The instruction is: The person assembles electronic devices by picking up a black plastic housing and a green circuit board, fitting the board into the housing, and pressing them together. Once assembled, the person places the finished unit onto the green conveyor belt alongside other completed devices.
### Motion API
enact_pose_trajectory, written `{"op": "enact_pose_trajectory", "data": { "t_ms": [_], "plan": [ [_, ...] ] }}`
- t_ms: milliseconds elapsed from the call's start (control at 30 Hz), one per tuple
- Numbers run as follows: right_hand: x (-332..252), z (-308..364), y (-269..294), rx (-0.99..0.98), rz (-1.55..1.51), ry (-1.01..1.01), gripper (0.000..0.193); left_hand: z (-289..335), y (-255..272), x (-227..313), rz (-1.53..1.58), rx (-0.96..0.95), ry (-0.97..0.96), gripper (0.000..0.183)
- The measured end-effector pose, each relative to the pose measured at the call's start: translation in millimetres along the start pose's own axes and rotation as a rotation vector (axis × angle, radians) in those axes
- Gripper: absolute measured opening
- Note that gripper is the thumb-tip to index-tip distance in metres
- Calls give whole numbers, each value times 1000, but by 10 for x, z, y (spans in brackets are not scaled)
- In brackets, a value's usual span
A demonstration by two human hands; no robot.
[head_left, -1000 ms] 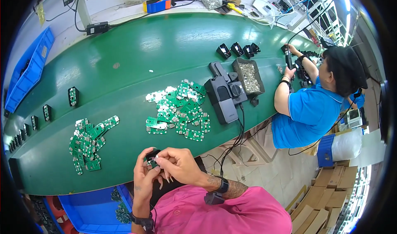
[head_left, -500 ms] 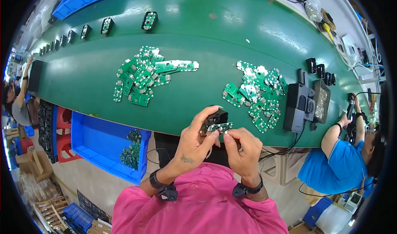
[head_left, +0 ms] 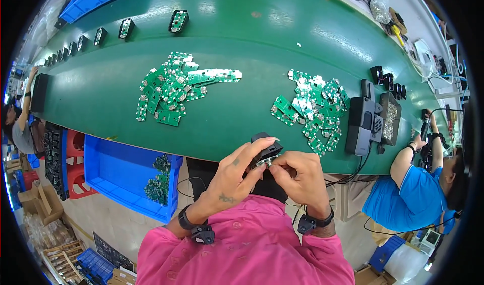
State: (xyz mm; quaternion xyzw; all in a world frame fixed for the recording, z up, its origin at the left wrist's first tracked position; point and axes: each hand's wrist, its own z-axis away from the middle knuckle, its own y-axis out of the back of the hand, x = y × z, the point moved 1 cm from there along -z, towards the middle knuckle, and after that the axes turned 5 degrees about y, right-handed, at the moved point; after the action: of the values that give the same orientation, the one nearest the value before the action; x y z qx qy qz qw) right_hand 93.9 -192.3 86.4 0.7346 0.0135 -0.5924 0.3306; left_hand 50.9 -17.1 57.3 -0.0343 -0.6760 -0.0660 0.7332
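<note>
My left hand [head_left: 233, 176] is closed around a small black plastic housing [head_left: 263, 138], just off the near edge of the green table. A green circuit board [head_left: 268, 161] sits at the housing's mouth, mostly covered by my fingers. My right hand [head_left: 302, 176] pinches the board's right end with thumb and forefinger. How far the board is inside cannot be seen. Beyond my hands lie two heaps of similar boards, a left heap [head_left: 169, 93] and a right heap [head_left: 322, 108].
Black housings holding boards [head_left: 178, 22] stand in a row toward the far left. A dark device [head_left: 361, 126] and a metal-parts tray [head_left: 398, 125] are at the right, near several black housings [head_left: 387, 81]. A blue bin [head_left: 121, 176] sits below left. Co-workers are at both ends.
The housing has tilted and come down over the board, which now shows less. My right hand has turned and closed in. The view has shifted slightly.
</note>
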Motion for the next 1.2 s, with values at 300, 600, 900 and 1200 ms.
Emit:
{"op": "enact_pose_trajectory", "data": {
  "t_ms": [300, 600, 900, 1200],
  "plan": [
    [-53, -18, -80, 125, 74, 51, 5, -5, -66, 86, -345, 149, -246, 50],
    [198, -57, -287, 69, 90, 146, 10, 50, -50, -361, -39, 282, -5, 48],
    [202, -28, -271, 240, -210, -46, 25, 7, 49, -216, 393, 131, 63, 66],
    [145, 80, -268, 381, -326, 45, 19, -88, 48, -178, 285, 49, 98, 74]
  ]
}}
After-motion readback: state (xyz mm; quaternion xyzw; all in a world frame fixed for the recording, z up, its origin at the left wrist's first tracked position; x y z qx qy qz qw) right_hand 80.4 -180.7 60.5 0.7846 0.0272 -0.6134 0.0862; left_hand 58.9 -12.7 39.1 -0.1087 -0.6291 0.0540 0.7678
